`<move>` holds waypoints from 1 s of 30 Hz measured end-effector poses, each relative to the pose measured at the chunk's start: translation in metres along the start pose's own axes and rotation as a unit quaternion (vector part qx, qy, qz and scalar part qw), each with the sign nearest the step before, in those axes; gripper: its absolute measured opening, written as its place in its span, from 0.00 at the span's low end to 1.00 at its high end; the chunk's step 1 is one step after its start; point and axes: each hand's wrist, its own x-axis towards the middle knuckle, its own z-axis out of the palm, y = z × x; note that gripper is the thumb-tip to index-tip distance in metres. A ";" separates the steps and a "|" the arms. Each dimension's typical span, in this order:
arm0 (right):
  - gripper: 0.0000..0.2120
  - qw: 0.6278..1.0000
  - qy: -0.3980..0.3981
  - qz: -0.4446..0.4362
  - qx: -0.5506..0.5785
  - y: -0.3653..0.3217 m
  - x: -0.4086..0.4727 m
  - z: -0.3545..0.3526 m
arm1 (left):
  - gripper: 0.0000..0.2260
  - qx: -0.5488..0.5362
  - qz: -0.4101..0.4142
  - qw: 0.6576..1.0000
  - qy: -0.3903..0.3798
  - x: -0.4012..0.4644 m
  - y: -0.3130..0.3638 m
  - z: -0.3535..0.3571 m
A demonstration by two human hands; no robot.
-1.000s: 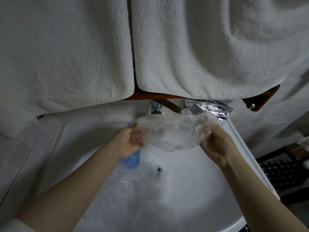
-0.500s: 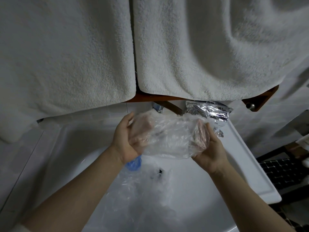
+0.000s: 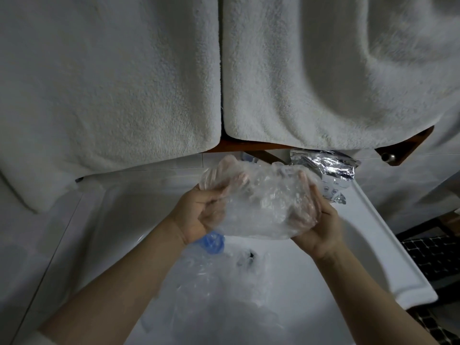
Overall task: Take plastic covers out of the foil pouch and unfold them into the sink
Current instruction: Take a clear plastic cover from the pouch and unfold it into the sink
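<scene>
I see the fingers of both hands only dimly through the plastic cover (image 3: 261,202); towels (image 3: 323,70) hide the faucet.

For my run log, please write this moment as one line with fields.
left hand: holds plastic cover | right hand: holds same cover | cover: above sink | foil pouch: on sink edge
</scene>
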 end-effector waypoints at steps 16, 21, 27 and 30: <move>0.15 0.346 -0.169 -0.396 -0.834 -0.022 -0.017 0.100 | 0.30 0.166 -0.106 0.980 -0.039 -0.006 0.031 0.016; 0.27 0.233 -0.192 -0.342 -0.890 0.005 -0.015 0.080 | 0.14 0.258 -0.023 0.966 -0.022 -0.001 0.020 0.034; 0.32 0.293 -0.178 -0.276 -0.898 0.007 -0.024 0.047 | 0.06 0.152 0.058 0.985 0.052 0.007 0.013 0.047; 0.30 0.424 -0.170 -0.141 -0.878 -0.018 -0.036 0.034 | 0.05 0.146 0.065 0.983 0.086 0.012 0.011 0.053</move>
